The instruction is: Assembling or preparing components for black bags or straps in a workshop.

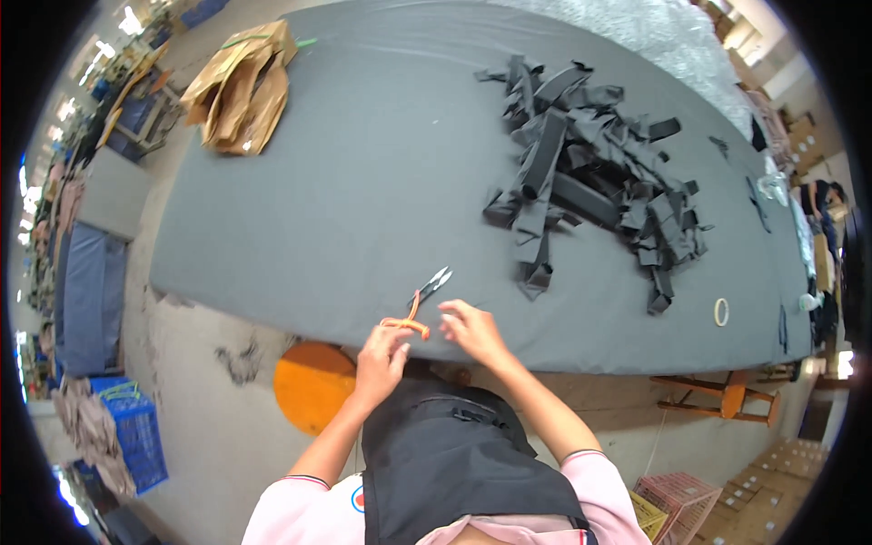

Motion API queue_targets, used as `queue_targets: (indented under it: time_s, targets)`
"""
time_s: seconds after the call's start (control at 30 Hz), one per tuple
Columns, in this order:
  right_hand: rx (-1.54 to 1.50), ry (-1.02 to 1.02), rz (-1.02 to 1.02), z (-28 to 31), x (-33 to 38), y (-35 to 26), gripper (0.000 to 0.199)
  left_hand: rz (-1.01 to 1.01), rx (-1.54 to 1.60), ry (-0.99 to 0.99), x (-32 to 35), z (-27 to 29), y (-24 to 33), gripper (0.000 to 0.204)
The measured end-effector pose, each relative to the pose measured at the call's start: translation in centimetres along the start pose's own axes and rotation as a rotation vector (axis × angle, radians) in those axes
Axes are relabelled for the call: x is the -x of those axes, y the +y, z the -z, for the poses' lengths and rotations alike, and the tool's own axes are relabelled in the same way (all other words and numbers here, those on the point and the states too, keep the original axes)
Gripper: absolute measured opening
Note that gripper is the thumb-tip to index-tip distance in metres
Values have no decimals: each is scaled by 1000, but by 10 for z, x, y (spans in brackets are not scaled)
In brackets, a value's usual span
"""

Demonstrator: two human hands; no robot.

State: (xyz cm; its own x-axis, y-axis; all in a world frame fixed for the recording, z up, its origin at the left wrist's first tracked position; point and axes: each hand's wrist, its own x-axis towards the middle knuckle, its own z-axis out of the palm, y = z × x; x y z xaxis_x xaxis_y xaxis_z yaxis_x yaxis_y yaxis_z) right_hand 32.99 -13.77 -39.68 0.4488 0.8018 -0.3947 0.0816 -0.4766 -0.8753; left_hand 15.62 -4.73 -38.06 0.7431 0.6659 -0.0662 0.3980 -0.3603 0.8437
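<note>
Cord (414, 321) handling at the near table edge looks like the step in hand, our read only. Taking that orange cord as clock centre, 12 toward the far side of the table (363, 154):

Snips (431, 289) lie at 1 o'clock on the grey cover, just beyond our fingers, blades aimed roughly at 1. Cord runs up to the handle end; can't tell if it's tied there or just draped.

Left hand (385, 352) at 7, fingertips at the cord's near loop. Can't tell whether we're pinching it or only touching. Right hand (474, 331) at 3, fingers loosely apart and aimed at 9, no visible load, just beside the cord's blunt end.

Black strap pieces (581, 173) heaped at 2, well apart from both hands. Tape ring (720, 312) at 3, far out. Brown paper bag (241, 95) at 11. Orange stool (313, 386) at 8, off the table.

Next move, our judgement: it calls for a firm left hold on the loop, right fingertips on the loose end, and both hands clear of those blade tips. Main risk: tugging the cord could swing the snips round.
</note>
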Motion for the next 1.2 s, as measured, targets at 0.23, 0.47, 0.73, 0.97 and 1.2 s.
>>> queue_targets:
  time_s: [0.23, 0.47, 0.73, 0.97, 1.2]
  targets:
    - [238, 371, 46, -44, -62, 8, 31, -98, -545, -172, -92, -12, -19, 42]
    - [-381, 404, -109, -45, -75, 17, 36, 52, -194, -250, -131, -17, -40, 29]
    - [-804, 141, -70, -5, -77, -41, 24, 46, 292, -250, -144, -18, 18, 22]
    - [-563, 430, 175, 78, -38, -31, 26, -202, 262, -237, -202, -39, 61, 12]
    - [-313, 678, 124, 131, 3, 1, 14, -761, -88, -64, -381, -94, 171, 25]
